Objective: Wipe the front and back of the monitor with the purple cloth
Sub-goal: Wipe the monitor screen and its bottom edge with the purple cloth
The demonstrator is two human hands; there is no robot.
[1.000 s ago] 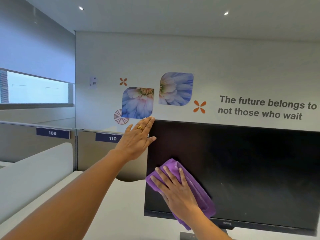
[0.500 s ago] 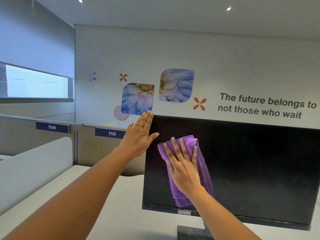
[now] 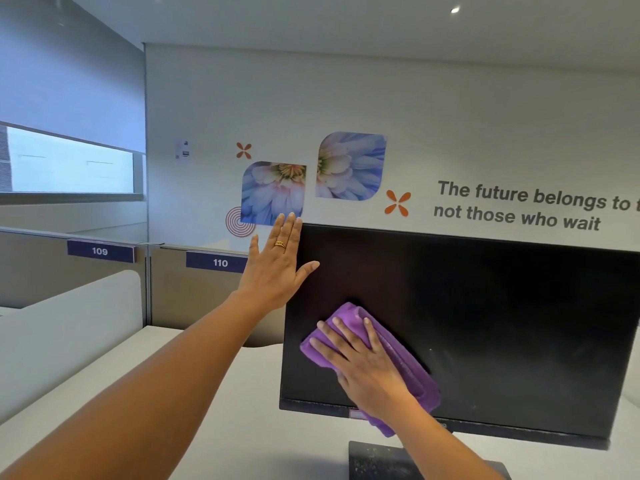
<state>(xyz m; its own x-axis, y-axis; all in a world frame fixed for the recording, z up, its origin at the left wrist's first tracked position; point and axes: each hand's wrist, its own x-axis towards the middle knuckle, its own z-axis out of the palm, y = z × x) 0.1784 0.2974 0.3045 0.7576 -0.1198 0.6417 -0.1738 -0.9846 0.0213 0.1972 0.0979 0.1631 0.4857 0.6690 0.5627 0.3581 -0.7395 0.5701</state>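
Observation:
A black monitor [image 3: 485, 323] with a dark screen stands on the desk, its front facing me. My right hand [image 3: 363, 368] lies flat with fingers spread on a folded purple cloth [image 3: 405, 368], pressing it against the lower left part of the screen. My left hand [image 3: 277, 268], wearing a gold ring, is held flat with straight fingers against the monitor's upper left edge, thumb on the screen side. The back of the monitor is hidden.
The monitor's dark base [image 3: 381, 459] sits on a white desk [image 3: 225, 410]. Grey partitions labelled 109 [image 3: 99, 251] and 110 [image 3: 220, 262] stand behind. A white curved divider [image 3: 69, 334] is at the left. A wall with flower pictures and lettering rises behind.
My right hand moved the cloth up the left part of the screen and then back down toward its lower left. My left hand stayed at the monitor's upper left edge.

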